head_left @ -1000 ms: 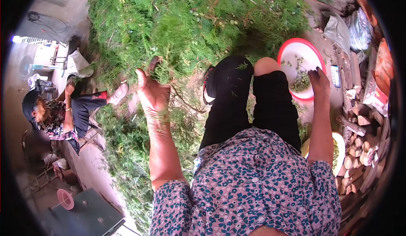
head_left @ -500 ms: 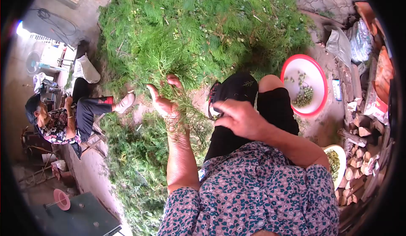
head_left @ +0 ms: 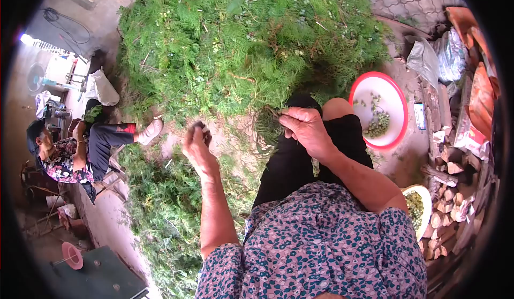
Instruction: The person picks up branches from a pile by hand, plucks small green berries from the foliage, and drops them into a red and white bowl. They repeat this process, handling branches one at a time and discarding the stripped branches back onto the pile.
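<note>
My right hand (head_left: 308, 130) is above my knee, thumb and fingers pinched on a feathery evergreen sprig (head_left: 265, 127) that hangs blurred to the left of the fingertips. My left hand (head_left: 198, 148) is apart from it, further left, over the bare strip of floor. Its fingers are curled, and something dark shows at the fingertips; I cannot make out what it is. A big heap of green evergreen branches (head_left: 214, 47) lies in front of both hands. More cut foliage (head_left: 155, 197) covers the floor to the left of my left forearm.
On my right stands a white basin with a red rim (head_left: 402, 98), small green cones (head_left: 377, 123) inside. A cream bowl (head_left: 426, 216) of cones sits nearer, beside stacked firewood (head_left: 444, 213) and plastic bags (head_left: 423, 55). At left, another person (head_left: 67, 160) sits on a low seat.
The sprig that lay across my left palm has left it; a sprig now hangs from my right hand. My left hand has drawn back and its fingers have curled.
</note>
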Available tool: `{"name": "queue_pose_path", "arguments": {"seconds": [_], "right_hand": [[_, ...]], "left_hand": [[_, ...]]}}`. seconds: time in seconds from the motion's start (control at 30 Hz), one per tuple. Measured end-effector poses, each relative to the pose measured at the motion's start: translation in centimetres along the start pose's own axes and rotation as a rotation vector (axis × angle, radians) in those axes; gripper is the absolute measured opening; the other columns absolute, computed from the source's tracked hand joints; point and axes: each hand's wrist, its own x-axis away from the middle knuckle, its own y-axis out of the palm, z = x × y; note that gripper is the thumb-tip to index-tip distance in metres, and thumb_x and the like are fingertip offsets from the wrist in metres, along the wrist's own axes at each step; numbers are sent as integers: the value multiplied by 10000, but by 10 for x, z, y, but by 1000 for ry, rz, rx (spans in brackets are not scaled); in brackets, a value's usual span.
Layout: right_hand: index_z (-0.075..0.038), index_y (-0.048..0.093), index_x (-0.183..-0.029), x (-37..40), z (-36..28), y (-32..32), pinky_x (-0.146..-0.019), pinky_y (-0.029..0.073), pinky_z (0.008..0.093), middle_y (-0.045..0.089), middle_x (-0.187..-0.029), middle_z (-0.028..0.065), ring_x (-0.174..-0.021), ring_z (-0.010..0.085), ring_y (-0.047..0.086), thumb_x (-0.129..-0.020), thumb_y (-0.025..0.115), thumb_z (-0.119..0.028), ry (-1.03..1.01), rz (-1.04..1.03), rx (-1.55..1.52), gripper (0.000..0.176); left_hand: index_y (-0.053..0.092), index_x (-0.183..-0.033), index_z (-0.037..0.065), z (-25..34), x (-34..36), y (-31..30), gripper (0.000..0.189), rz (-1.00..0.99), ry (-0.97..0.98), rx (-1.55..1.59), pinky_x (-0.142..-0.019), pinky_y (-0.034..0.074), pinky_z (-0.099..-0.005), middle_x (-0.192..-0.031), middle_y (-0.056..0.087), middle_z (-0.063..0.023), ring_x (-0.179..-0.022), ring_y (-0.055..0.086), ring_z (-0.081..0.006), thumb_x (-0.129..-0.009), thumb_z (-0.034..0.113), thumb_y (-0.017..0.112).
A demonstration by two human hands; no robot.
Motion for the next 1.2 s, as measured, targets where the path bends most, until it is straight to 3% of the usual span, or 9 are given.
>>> {"name": "queue_pose_path", "arguments": {"seconds": [0.03, 0.1, 0.23, 0.4, 0.57, 0.67, 0.8, 1.03, 1.2], "right_hand": [[66, 601, -844, -2, 6, 1, -473, 416, 214, 571, -662, 24, -525, 71, 510, -817, 590, -57, -1, 1, 1, 126], [68, 603, -859, -7, 18, 4, -490, 439, 202, 578, -689, 32, -541, 74, 524, -803, 609, -53, -69, 62, -114, 133], [22, 618, -849, -8, 22, 15, -470, 389, 181, 538, -682, -10, -543, 50, 503, -801, 625, -59, -79, 85, -77, 95], [48, 622, -866, 5, 32, 24, -544, 448, 234, 590, -732, 81, -623, 137, 570, -771, 620, -33, -280, -15, 267, 124], [46, 614, -896, 7, 31, 21, -607, 480, 279, 618, -790, 149, -665, 247, 615, -736, 605, 14, -396, -125, 412, 163], [58, 580, -955, 3, 34, 19, -558, 471, 237, 579, -796, 70, -645, 136, 587, -776, 572, 42, -617, -115, 589, 180], [68, 556, -1008, 4, 29, 17, -588, 487, 218, 558, -873, 78, -692, 129, 594, -799, 546, 36, -333, -62, 343, 211], [86, 545, -1008, 1, 31, 9, -596, 519, 224, 559, -901, 85, -724, 136, 607, -837, 491, 39, -186, -97, 56, 184], [59, 571, -973, 1, 24, 8, -563, 536, 252, 576, -892, 92, -738, 156, 613, -853, 488, 14, -30, -85, -72, 153]], "left_hand": [[532, -1092, -37, -28, 4, -7, 310, -51, 128, -262, -807, 475, -340, -1065, 561, -146, -974, 547, -223, -880, 162, 424], [533, -1090, -39, -54, 27, 5, 296, -131, 58, 81, -827, 460, -315, -1049, 584, -133, -922, 567, -204, -866, 119, 422], [514, -1157, 8, -2, 71, 43, 446, -413, -40, -47, -831, 421, -299, -992, 595, -92, -938, 528, -155, -774, 172, 674], [533, -1115, 31, 4, 60, 66, 339, -316, -326, 749, -832, 410, -287, -1018, 571, -58, -894, 533, -159, -810, 140, 634], [535, -1090, 63, -8, 50, 61, 301, -271, -409, 809, -846, 392, -290, -993, 560, -15, -922, 504, -149, -805, 97, 627], [540, -1096, 34, -20, 45, 55, 320, -182, -290, 707, -849, 396, -276, -975, 574, -36, -898, 527, -152, -799, 106, 634], [534, -1136, -20, -3, 43, 39, 340, -159, 116, 114, -856, 412, -286, -1008, 598, -93, -881, 560, -165, -837, 136, 580], [544, -1128, -13, -25, 35, 21, 320, -223, 167, 399, -800, 468, -284, -993, 597, -89, -869, 570, -147, -818, 68, 561], [556, -997, -8, -55, 49, -3, 249, -188, -180, 277, -629, 488, -268, -911, 613, -95, -767, 599, -159, -776, 77, 633]]}}
